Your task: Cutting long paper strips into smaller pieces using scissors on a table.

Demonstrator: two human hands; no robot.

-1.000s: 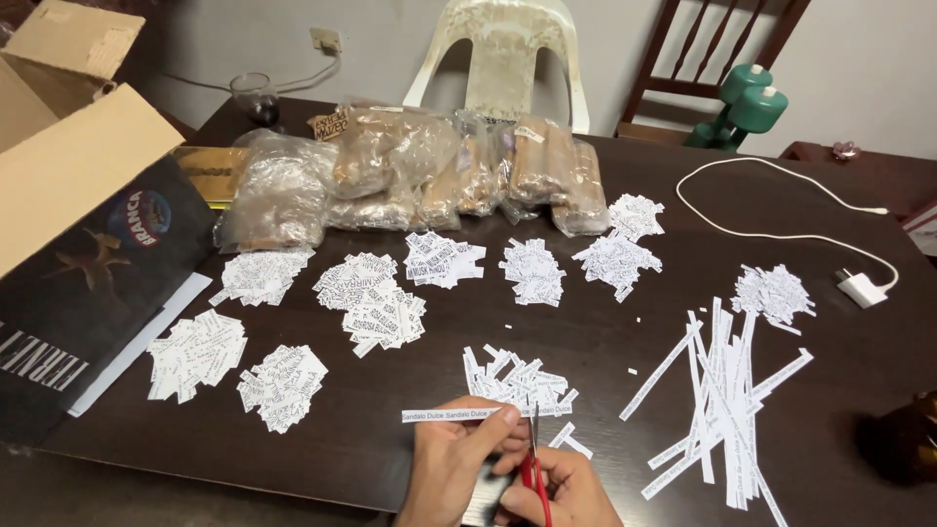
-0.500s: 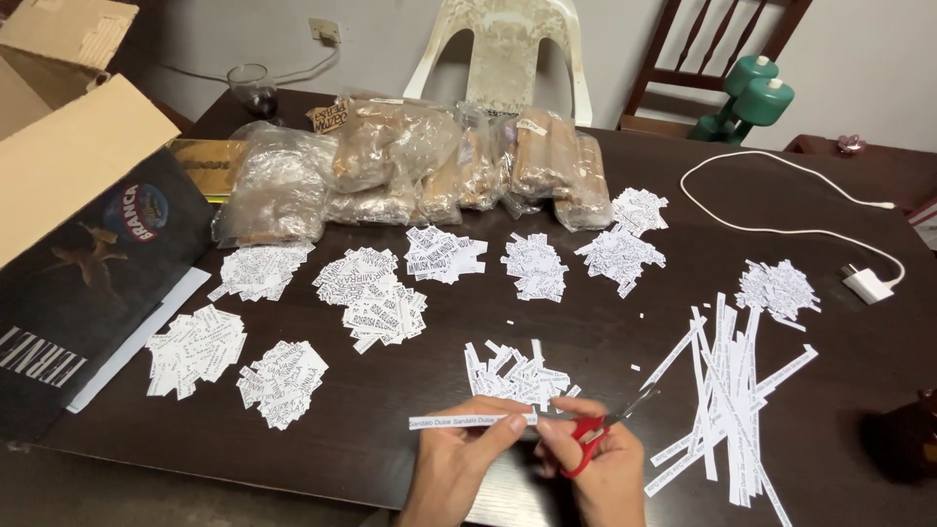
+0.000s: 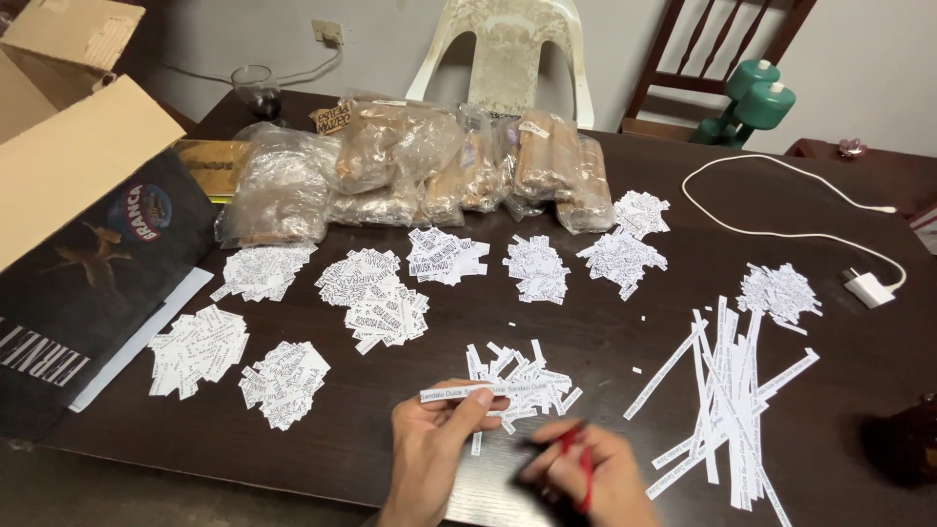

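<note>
**Two hands, one printed strip, scissors at its right end**

Two bare hands sit at the near table edge. The left hand point(image 3: 434, 444) pinches a printed paper strip point(image 3: 478, 390) between thumb and fingers, closed on it. The strip's long axis runs left to right, nearly level, its free end pointing toward the right hand point(image 3: 586, 478). That hand is wrapped around red-handled scissors point(image 3: 576, 459); motion blur hides the blades, so whether they are apart or together I cannot tell. The scissors lie just right of and below the strip, nearer its right end than its left.

Just beyond the strip lies a small heap of cut labels point(image 3: 517, 376). To the right, long uncut strips point(image 3: 727, 400) fan out. Further back sit more label piles point(image 3: 376, 298), then clear bags point(image 3: 429, 171) of brown goods. A cardboard box point(image 3: 78, 166) stands at the left, a white cable point(image 3: 781, 210) at the far right.
</note>
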